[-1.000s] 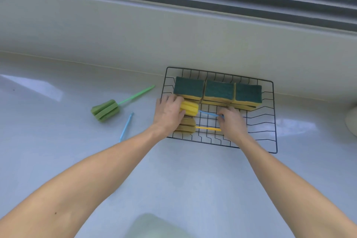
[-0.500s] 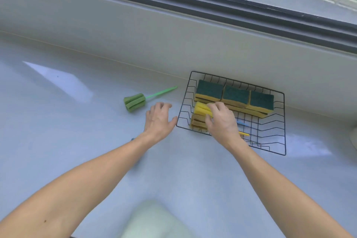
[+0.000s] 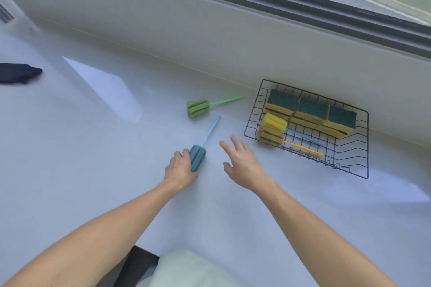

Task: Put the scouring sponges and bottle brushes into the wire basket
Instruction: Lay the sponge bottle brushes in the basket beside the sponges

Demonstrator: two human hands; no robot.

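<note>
The black wire basket (image 3: 363,147) stands at the right against the sill. Three green-and-yellow scouring sponges (image 3: 311,109) line its far side. Two yellow-headed bottle brushes (image 3: 272,128) lie in its near left part, handles pointing right. On the white counter a blue bottle brush (image 3: 198,157) lies with its handle pointing away; my left hand (image 3: 180,169) closes around its foam head. A green bottle brush (image 3: 198,108) lies farther back, untouched. My right hand (image 3: 242,163) hovers with fingers spread between the blue brush and the basket, holding nothing.
A dark cloth (image 3: 18,72) lies at the far left of the counter. The raised window sill (image 3: 210,37) runs along the back. A pale garment (image 3: 186,268) and a dark shape show at the bottom edge.
Both hands left the basket and came left and nearer. My left hand took hold of the blue brush's head; my right hand let go of the yellow brushes. The view shifted left.
</note>
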